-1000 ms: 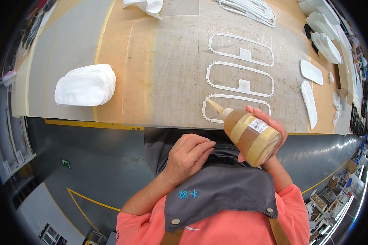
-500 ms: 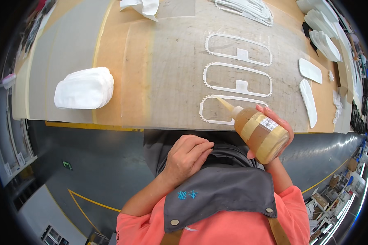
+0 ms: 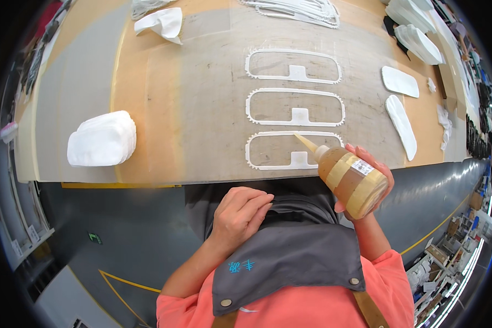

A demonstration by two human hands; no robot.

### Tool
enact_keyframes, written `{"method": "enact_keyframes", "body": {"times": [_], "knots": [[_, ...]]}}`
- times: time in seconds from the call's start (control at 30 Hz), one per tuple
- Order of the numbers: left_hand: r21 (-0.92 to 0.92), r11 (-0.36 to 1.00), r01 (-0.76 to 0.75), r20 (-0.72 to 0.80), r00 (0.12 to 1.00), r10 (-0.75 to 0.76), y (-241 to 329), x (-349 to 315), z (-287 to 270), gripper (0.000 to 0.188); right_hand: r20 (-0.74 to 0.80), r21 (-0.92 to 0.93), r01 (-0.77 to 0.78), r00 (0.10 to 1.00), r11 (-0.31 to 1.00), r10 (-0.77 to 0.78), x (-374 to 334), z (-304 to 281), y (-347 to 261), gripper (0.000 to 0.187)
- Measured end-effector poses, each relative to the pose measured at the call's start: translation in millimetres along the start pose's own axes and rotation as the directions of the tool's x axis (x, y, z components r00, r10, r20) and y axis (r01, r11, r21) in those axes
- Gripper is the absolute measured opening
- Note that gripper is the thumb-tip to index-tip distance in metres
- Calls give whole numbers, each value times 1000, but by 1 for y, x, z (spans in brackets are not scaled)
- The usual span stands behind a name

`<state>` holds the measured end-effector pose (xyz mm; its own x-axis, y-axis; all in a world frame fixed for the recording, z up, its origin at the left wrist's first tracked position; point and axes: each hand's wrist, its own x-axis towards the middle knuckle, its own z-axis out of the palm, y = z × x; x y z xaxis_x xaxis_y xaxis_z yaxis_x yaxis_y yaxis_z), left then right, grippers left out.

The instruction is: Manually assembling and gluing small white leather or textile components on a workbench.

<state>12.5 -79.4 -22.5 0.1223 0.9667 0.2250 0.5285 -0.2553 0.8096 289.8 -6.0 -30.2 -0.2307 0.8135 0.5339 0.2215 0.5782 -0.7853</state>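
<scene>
My right hand (image 3: 378,169) is wrapped round a squeeze bottle (image 3: 352,183) of amber liquid, with tape bands and a label. The bottle tilts so that its long pale nozzle (image 3: 306,142) points up and left, over the nearest of three white toothed frames (image 3: 268,167). I cannot tell whether the tip touches that frame. Two more frames, a middle one (image 3: 268,123) and a far one (image 3: 268,79), lie in line behind it, each with a small tab. In front of my apron, my left hand (image 3: 238,213) is curled with its fingers together, and nothing shows in it.
On the table (image 3: 202,131), a stack of white rounded pads (image 3: 101,139) sits at left. Two single pads, a flat one (image 3: 400,82) and a narrow one (image 3: 402,128), lie at right. More white stacks (image 3: 418,44), crumpled white material (image 3: 161,24) and piled frames (image 3: 306,13) are farther back.
The view has shifted, so the table and its things sit farther left in it. Both hands keep nearly the same pose, and the bottle is still in my right hand.
</scene>
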Motion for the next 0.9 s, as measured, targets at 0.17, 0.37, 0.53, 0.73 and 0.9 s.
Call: {"method": "enact_keyframes", "body": {"times": [0.17, 0.37, 0.53, 0.73, 0.9], "knots": [[16, 1000, 14, 38, 999, -15, 5, 4, 1, 22, -34, 0, -11, 999, 1000, 11, -5, -12, -1, 108], [26, 1000, 18, 48, 999, -19, 6, 5, 7, 23, -56, -19, -53, 997, 998, 52, -10, -29, -2, 110], [49, 999, -7, 62, 998, 4, 7, 8, 11, 23, -101, -61, -105, 990, 993, 98, -14, -44, -3, 112], [53, 998, -24, 78, 997, 20, 9, 12, 15, 23, -274, 18, -299, 916, 954, 292, -20, -50, -7, 114], [57, 998, -27, 83, 996, 22, 11, 13, 18, 23, -379, 150, -389, 826, 909, 416, -16, -52, -14, 115]]}}
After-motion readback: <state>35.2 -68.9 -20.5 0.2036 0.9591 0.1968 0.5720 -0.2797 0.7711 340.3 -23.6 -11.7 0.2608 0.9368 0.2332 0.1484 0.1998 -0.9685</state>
